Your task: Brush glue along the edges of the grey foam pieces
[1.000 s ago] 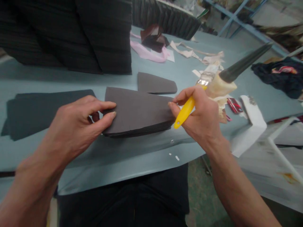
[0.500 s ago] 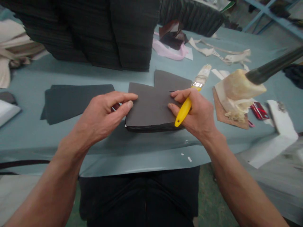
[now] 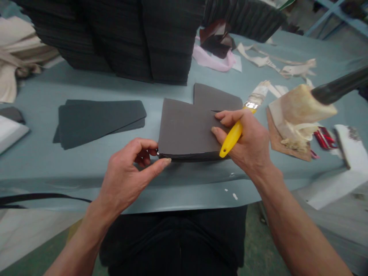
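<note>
Left hand (image 3: 128,168), parted, has reached the panel stack's (image 3: 186,128) near-left corner; right hand (image 3: 253,140) holds a yellow-handled paintbrush (image 3: 232,138); marks on the fabric strip (image 3: 259,61) beyond are illegible.

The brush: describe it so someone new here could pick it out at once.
Find the tall dark stacks on the blue-grey table, then the grey stack in front of them. The right hand at that stack's right end holds the brush, pale bristles pointing away from the person. Its bright yellow handle sets it apart from the black handle farther right.
</note>
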